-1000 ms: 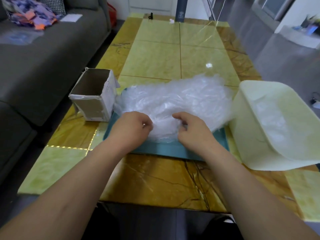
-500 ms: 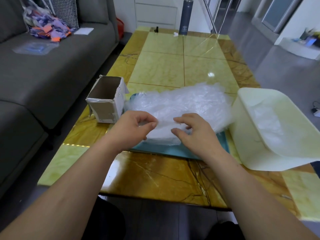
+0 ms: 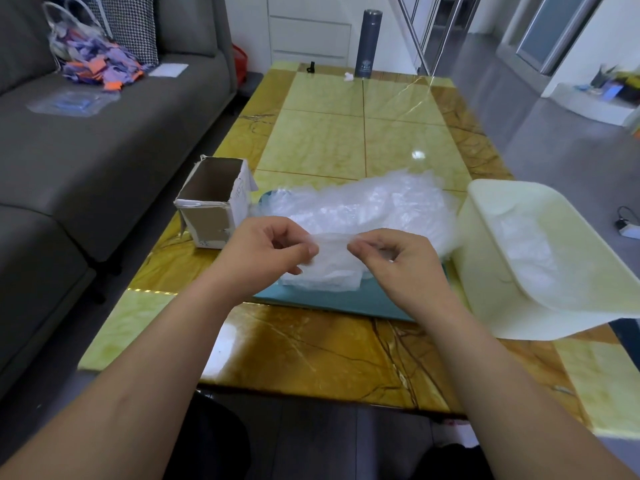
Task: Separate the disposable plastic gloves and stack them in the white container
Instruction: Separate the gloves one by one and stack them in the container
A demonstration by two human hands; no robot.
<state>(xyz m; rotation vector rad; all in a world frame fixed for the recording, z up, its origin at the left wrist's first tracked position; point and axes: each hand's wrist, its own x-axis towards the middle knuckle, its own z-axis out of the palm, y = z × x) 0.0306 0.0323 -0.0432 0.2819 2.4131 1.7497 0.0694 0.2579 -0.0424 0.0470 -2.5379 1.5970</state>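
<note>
A heap of clear disposable plastic gloves (image 3: 374, 202) lies on a teal mat (image 3: 346, 301) in the middle of the table. In front of the heap, one thin glove (image 3: 332, 268) hangs lifted off the mat. My left hand (image 3: 266, 251) pinches its top edge on the left, and my right hand (image 3: 398, 258) pinches the same edge on the right. The white container (image 3: 485, 271) stands just right of the mat, with a few clear gloves (image 3: 526, 251) lying inside it.
An open cardboard box (image 3: 211, 202) stands left of the heap. A dark flask (image 3: 367, 43) and small bits sit at the yellow marble table's (image 3: 325, 351) far end. A grey sofa (image 3: 86, 150) with a bag runs along the left; grey floor lies to the right.
Both hands rose from the heap's front edge and now hold one glove stretched between them above the mat. The view tilted up, showing more of the far table.
</note>
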